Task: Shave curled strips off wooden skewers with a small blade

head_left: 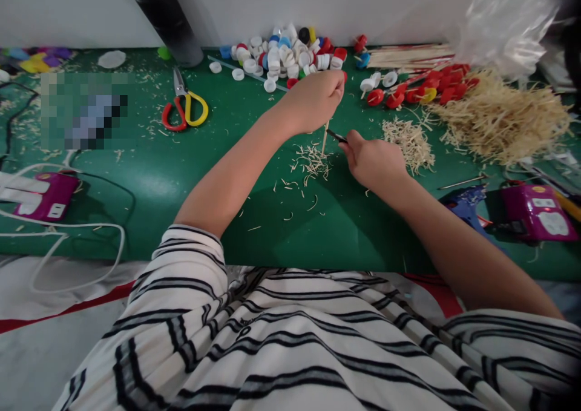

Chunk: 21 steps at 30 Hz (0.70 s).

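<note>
My left hand (315,99) is closed around the upper part of a thin wooden stick (325,138). The stick points down, its lower end among a small heap of pale curled wood shavings (311,161) on the green table. My right hand (376,163) grips a small dark blade (336,136), its handle mostly hidden by the fingers. The blade's tip meets the stick just below my left hand. A second heap of shavings (408,143) lies beyond my right hand.
Plastic bottle caps (281,57) are piled at the back, left of bundled sticks (408,55). Red-capped pieces (394,96) and a tangle of fine strips (503,120) lie right. Scissors (186,105), a dark bottle (167,20) and a purple power block (49,196) stand left; a blue tool (472,202) lies right.
</note>
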Motion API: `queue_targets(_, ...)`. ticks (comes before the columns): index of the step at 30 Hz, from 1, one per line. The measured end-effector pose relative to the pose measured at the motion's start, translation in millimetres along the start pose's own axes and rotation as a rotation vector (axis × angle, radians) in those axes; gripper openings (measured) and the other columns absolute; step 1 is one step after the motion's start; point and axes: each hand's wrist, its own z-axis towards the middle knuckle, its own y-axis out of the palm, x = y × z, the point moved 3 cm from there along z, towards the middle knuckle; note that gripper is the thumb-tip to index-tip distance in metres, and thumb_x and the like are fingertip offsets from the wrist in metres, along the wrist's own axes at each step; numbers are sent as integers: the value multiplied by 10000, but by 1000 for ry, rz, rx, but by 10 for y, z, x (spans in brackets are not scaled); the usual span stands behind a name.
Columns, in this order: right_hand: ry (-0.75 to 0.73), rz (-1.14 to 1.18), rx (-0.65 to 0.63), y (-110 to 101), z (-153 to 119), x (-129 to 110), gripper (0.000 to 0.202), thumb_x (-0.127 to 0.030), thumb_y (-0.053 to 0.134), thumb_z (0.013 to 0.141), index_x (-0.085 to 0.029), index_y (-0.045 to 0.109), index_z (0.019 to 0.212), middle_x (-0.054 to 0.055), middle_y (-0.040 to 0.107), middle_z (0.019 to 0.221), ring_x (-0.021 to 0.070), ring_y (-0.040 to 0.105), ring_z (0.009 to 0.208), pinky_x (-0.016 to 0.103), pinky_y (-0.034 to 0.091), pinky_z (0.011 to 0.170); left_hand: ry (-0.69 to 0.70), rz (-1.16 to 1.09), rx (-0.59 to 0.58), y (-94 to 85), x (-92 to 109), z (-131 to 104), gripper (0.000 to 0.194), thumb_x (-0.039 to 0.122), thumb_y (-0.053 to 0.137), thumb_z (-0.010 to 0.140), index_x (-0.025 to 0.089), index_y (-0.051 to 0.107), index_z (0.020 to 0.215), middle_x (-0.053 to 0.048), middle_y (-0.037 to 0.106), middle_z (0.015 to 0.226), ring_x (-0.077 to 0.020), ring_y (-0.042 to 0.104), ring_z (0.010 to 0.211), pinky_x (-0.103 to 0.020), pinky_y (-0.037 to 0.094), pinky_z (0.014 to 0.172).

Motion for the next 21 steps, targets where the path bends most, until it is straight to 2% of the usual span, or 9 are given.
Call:
queue_targets(4, -12, -19, -22, 15, -18, -11, 572, -494, 164, 1058, -160, 562, 1296, 155, 691, 813, 252, 596, 663, 349, 311, 640, -18, -2, 1, 5, -32, 4, 247, 255, 417, 892, 315, 654, 858, -52, 758, 932, -270, 639, 918, -418, 401, 763)
queue_targets(9, -65, -79, -89, 89, -73, -51, 547, -485, 175, 1060, -180, 597, 1230, 140, 700, 790, 260, 621, 665, 337, 298, 640, -11, 8, 2, 2, -67, 19, 195, 224, 387, 866, 280, 557, 788, -93, 713, 919, -257, 597, 807, -416, 370, 698)
queue_targets(16, -34, -79, -63, 113, -97, -38, 565, -503, 183, 1055, -182, 615, 1227, 151, 719, 840, 256, 621, 698, 327, 258, 630, -38, -19, 15, -3, -64, 26, 179, 220, 452, 848, 286, 603, 781, -65, 731, 864, -260, 644, 861, -406, 400, 724)
queue_targets(21, 37, -30, -2, -5, -32, -8, 601, -522, 164, 1054, -165, 600, 1264, 153, 711, 852, 246, 589, 692, 329, 260, 643, -28, 6, 14, -11, 14, 5, 205, 216, 414, 868, 270, 600, 804, -96, 730, 911, -282, 650, 901, -438, 421, 750)
